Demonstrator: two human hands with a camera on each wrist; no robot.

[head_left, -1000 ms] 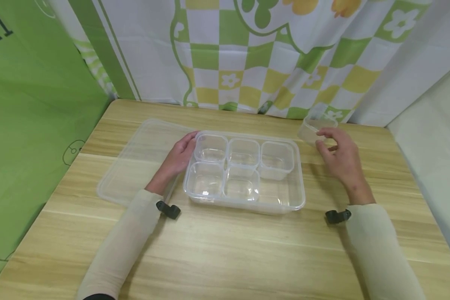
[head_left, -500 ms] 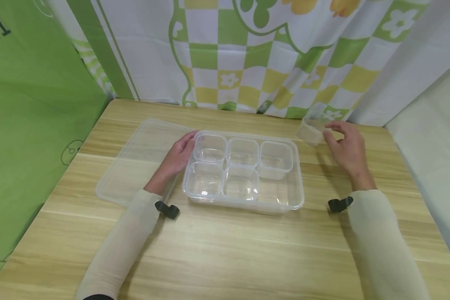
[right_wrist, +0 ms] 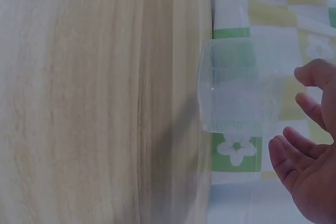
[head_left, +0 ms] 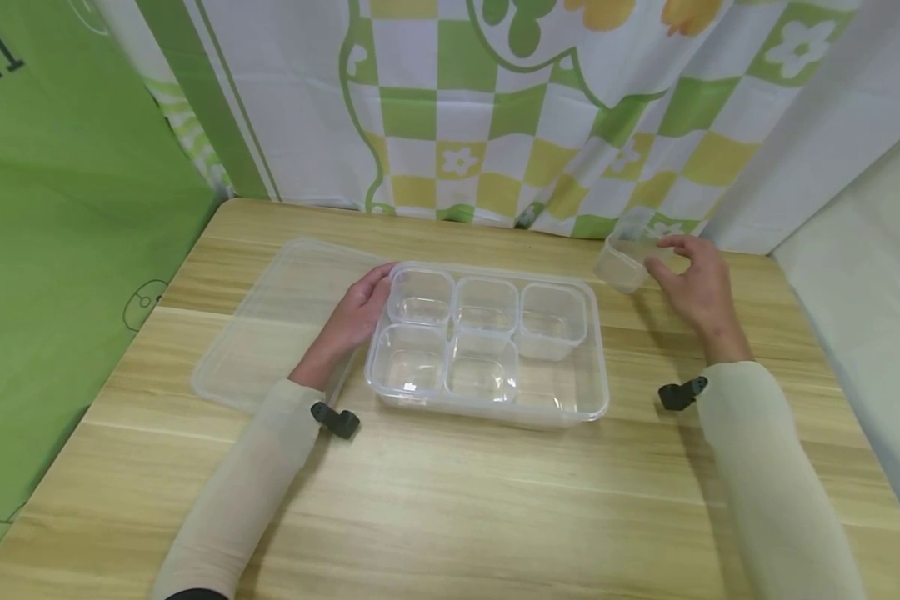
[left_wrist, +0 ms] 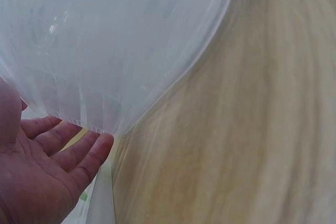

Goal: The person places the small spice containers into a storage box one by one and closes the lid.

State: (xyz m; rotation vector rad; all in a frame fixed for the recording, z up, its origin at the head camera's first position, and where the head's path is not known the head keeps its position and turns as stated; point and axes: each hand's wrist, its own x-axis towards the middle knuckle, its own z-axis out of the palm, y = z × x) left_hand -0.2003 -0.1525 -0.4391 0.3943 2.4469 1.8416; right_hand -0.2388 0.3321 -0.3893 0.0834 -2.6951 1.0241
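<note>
Evidently the packing stands at five of six, going by how things lie. At far left a clear plastic lid [head_left: 266,333] rests on the wooden table [head_left: 450,500], off its container. Next, the left hand [head_left: 356,312] touches the left end of the rectangular container [head_left: 551,385], fingers nearly straight, not gripping. Inside sit five small square cups [head_left: 553,312], three behind and two in front; at front right the container's floor shows, with apparent room for one more. Beyond the right rim, near the table's back edge, is a sixth cup [head_left: 618,268]. Beside it, the right hand [head_left: 699,279] has parted, loosely bent fingers, holding nothing. Placing that cup and lidding seem left.
</note>
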